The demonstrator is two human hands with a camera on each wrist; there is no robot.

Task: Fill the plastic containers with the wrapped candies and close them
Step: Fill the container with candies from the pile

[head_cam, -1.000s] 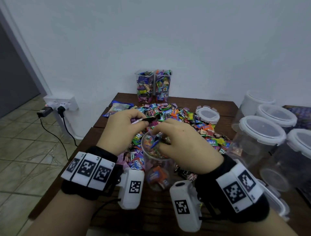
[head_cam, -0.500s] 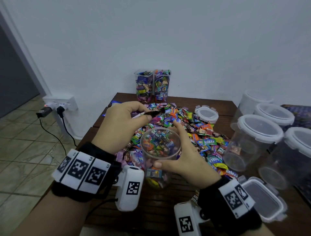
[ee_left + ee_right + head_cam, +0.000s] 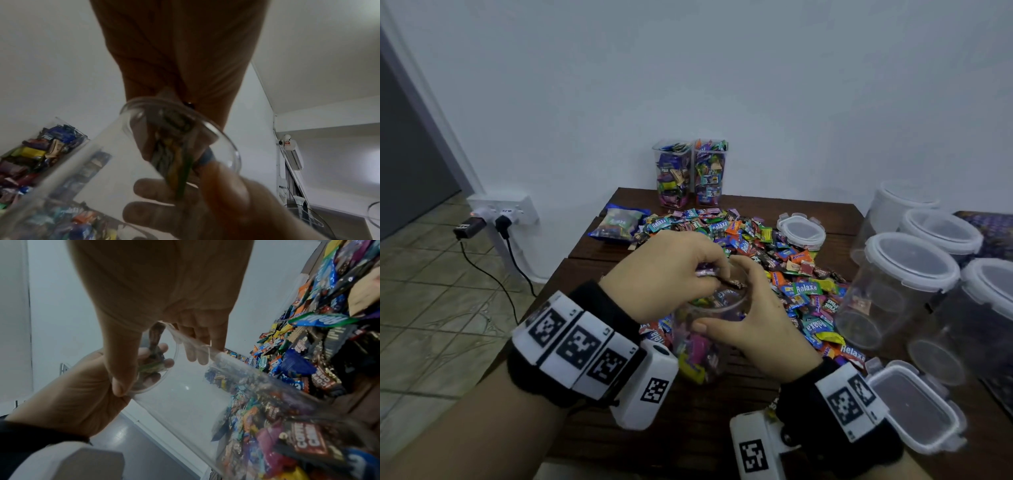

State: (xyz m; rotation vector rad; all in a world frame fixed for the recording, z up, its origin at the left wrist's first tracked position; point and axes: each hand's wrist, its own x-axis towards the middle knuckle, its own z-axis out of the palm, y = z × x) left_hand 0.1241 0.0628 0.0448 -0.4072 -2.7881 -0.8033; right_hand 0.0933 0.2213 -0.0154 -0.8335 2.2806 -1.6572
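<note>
Fingers (image 3: 717,274) of left hand (image 3: 664,274) pinch candies (image 3: 722,281) over container (image 3: 709,329).

The left hand (image 3: 664,274) reaches in from seven o'clock, its fingers (image 3: 162,348) curled and pinching a few wrapped candies (image 3: 174,146) over the mouth of the clear container (image 3: 705,342). The right hand (image 3: 753,325) comes in from five o'clock (thumb toward nine o'clock, other digits round the far side) and grips the container's wall near the rim. Both wrists wear black bands.
</note>
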